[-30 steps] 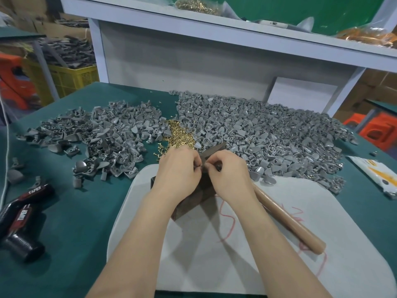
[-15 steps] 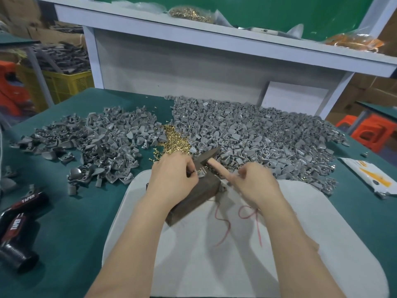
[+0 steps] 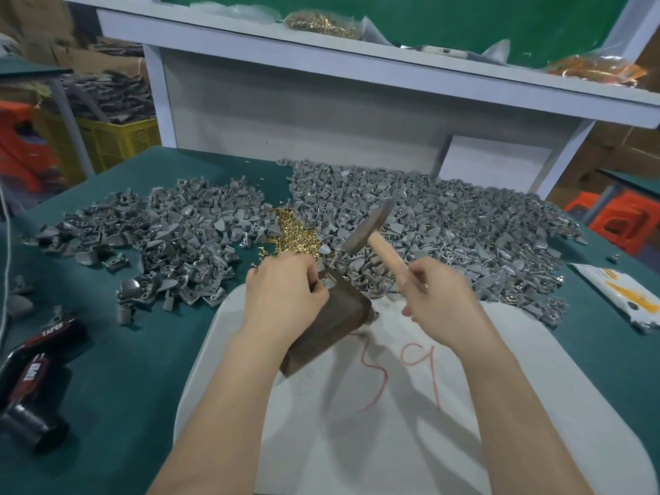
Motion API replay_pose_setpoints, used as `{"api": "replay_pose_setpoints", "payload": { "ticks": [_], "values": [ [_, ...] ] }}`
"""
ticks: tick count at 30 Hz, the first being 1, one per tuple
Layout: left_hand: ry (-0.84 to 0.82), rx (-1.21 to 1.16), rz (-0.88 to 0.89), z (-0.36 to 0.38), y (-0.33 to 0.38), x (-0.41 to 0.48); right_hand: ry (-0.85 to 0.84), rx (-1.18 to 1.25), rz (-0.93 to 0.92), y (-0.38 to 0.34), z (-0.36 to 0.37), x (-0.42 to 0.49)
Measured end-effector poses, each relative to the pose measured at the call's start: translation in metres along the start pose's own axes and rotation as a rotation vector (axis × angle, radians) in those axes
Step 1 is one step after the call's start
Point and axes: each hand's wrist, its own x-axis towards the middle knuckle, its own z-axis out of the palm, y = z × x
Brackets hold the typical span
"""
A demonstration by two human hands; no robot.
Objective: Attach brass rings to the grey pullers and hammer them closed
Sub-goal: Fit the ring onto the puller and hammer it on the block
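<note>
One small grey metal puller [image 3: 327,279] sits on the top end of a dark brown metal block [image 3: 332,319], and the left hand [image 3: 285,292] pins it there, fingers curled in and pinching it at the block's edge. Just to the right, the right hand [image 3: 441,298] is wrapped round the pale shaft of a wooden-handled hammer [image 3: 385,252]. Its dark round head hangs tilted in the air, above and a little behind the block.

Right behind the left hand lies a heap of tiny brass rings [image 3: 296,232], wedged between two spreads of loose parts: a left pile of grey pullers [image 3: 160,237] and a bigger right pile of grey pullers [image 3: 457,226]. The block stands on a white rounded mat [image 3: 393,441] scrawled with red marks, and the mat lies on the green felt surface [image 3: 125,351]. Far left on the felt, a black and red tool [image 3: 32,373] lies on its side. Far right, a white and yellow packet [image 3: 623,298] sits by the edge.
</note>
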Motion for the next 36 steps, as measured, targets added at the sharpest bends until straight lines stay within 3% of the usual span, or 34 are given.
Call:
{"api": "replay_pose_setpoints", "payload": {
  "ticks": [5, 9, 11, 14, 16, 19, 24, 29, 33, 36],
  "values": [
    [-0.022, -0.019, 0.007, 0.000, 0.000, -0.001, -0.003, 0.121, -0.155, -0.010, -0.010, -0.025],
    [-0.014, -0.085, -0.003, -0.001, -0.001, -0.002, 0.211, 0.173, -0.335, -0.022, -0.014, -0.042],
    [-0.002, -0.107, -0.021, -0.001, 0.001, -0.001, 0.167, 0.129, -0.414, -0.027, -0.013, -0.049],
    [-0.010, -0.095, -0.044, -0.003, 0.003, -0.002, 0.018, -0.017, -0.375, -0.029, -0.013, -0.050],
    [-0.003, -0.093, -0.037, -0.003, 0.003, -0.002, 0.084, -0.047, -0.399, -0.031, -0.016, -0.046],
    [0.001, -0.104, -0.030, -0.002, 0.003, -0.001, 0.257, 0.107, -0.466, -0.033, -0.018, -0.047],
    [-0.015, -0.094, -0.042, -0.004, 0.004, -0.002, 0.060, -0.046, -0.376, -0.027, -0.008, -0.049],
    [0.008, -0.123, -0.037, -0.001, 0.002, 0.000, 0.252, 0.062, -0.400, -0.027, -0.009, -0.045],
    [-0.008, -0.085, -0.018, -0.002, 0.002, -0.001, -0.022, -0.060, -0.375, -0.030, -0.007, -0.047],
    [-0.014, -0.085, -0.038, -0.003, 0.003, -0.002, -0.044, -0.051, -0.279, -0.025, -0.008, -0.034]
  ]
}}
